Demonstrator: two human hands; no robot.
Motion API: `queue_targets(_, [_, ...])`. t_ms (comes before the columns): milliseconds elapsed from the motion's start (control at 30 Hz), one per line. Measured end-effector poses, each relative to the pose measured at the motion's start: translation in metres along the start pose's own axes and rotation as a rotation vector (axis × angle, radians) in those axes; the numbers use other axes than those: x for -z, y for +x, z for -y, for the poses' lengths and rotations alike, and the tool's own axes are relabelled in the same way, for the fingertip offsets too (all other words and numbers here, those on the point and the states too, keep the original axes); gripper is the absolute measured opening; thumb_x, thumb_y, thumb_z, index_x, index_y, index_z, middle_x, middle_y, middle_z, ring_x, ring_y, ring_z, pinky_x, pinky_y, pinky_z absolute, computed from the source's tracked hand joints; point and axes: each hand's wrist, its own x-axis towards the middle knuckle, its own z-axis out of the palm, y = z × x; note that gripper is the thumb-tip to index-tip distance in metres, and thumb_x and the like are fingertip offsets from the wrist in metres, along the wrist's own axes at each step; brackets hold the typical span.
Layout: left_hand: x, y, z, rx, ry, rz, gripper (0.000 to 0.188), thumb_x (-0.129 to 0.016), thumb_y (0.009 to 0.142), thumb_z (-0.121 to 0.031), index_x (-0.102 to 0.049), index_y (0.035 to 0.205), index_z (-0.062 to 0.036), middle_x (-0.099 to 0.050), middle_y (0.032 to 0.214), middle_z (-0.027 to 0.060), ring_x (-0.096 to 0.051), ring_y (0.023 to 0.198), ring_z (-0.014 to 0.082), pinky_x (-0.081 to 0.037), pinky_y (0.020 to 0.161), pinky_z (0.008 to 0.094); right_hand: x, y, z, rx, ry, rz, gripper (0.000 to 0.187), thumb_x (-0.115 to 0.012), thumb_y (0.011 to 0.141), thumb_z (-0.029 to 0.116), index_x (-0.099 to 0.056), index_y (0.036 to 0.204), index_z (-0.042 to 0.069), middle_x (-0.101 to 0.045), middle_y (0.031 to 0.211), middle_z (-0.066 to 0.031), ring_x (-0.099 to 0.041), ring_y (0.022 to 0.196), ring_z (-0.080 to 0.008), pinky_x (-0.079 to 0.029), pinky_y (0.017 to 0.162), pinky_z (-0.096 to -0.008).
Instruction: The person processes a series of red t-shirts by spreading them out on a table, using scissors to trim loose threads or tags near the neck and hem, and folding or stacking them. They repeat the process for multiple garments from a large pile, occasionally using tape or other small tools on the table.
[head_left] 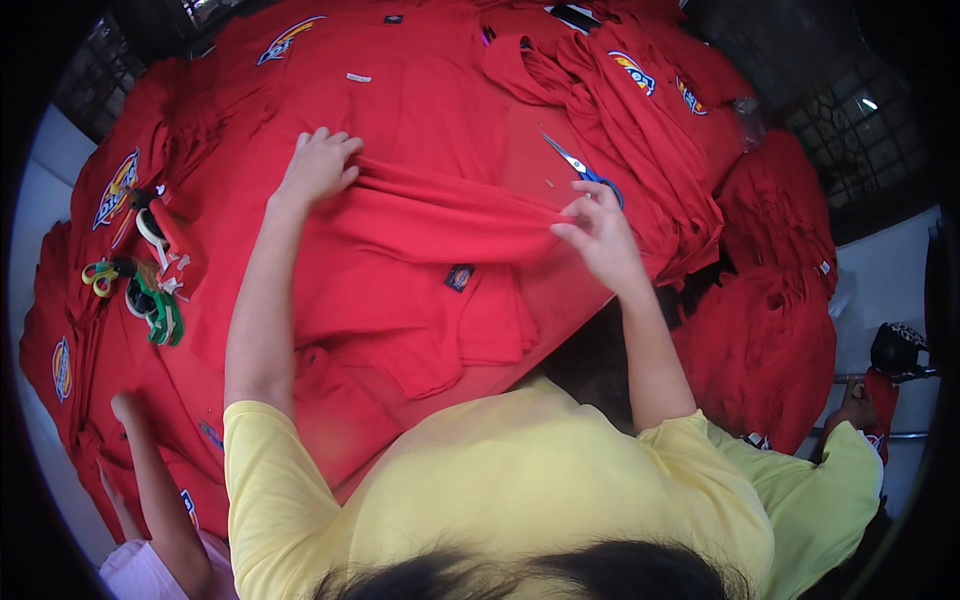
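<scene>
A red shirt point(440, 215) is stretched sideways in folds between my two hands, over the red shirts piled on the table. My left hand point(322, 168) is closed on its far left part, fingers curled over the cloth. At the other end, my right hand point(600, 235) pinches the shirt's edge between thumb and fingers, the remaining fingers raised. Just beyond my right hand lie scissors point(583, 168) with blue handles and blades pointing away. A small dark label point(459, 277) shows on the cloth below the stretched part.
Left of my arm lie a red tape dispenser point(165, 235), a green tape dispenser point(155, 310) and small yellow-green snips point(100, 278). Heaped red shirts point(765, 350) hang at the right. Co-workers' arms show at lower left point(155, 470) and lower right point(855, 410).
</scene>
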Motion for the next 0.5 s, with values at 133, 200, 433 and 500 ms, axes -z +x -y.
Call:
queue_targets(133, [0.032, -0.001, 0.008, -0.038, -0.085, -0.112, 0.03, -0.069, 0.075, -0.022, -0.063, 0.102, -0.0082, -0.059, 0.096, 0.0073, -0.052, 0.095, 0.0259, -0.038, 0.087, 0.0391, 0.018, 0.003, -0.03, -0.35, 0.768, 0.122, 0.018, -0.067, 0.083, 0.007, -0.059, 0.099, 0.003, -0.058, 0.094, -0.001, -0.056, 0.083, -0.0085, -0.045, 0.073, -0.0222])
queue_targets(200, [0.042, 0.006, 0.021, -0.041, -0.239, -0.053, 0.031, -0.07, 0.077, -0.024, -0.063, 0.102, -0.0072, -0.06, 0.09, 0.0046, -0.054, 0.09, 0.0211, -0.04, 0.084, 0.0353, 0.015, 0.003, -0.046, -0.401, 1.02, 0.063, 0.021, -0.065, 0.084, 0.005, -0.057, 0.103, 0.004, -0.057, 0.088, 0.0011, -0.055, 0.076, -0.0068, -0.044, 0.068, -0.0198])
queue_targets(433, [0.07, 0.009, 0.038, 0.133, -1.15, 0.213, 0.029, -0.059, 0.091, -0.022, -0.06, 0.11, -0.001, -0.061, 0.097, -0.002, -0.053, 0.088, 0.007, -0.041, 0.082, 0.022, 0.009, 0.005, -0.056, -0.435, 1.228, -0.082, 0.026, -0.06, 0.085, 0.0, -0.053, 0.109, 0.008, -0.053, 0.091, 0.0031, -0.05, 0.079, -0.0036, -0.04, 0.064, -0.02])
queue_targets(500, [0.066, 0.007, 0.039, 0.166, -1.231, 0.167, 0.028, -0.055, 0.092, -0.019, -0.059, 0.113, -0.0004, -0.061, 0.1, -0.0008, -0.054, 0.09, 0.0074, -0.041, 0.083, 0.0223, 0.01, 0.004, -0.056, -0.457, 1.243, -0.08, 0.028, -0.06, 0.085, 0.0, -0.053, 0.111, 0.007, -0.051, 0.09, 0.0026, -0.049, 0.077, -0.0042, -0.039, 0.065, -0.0189])
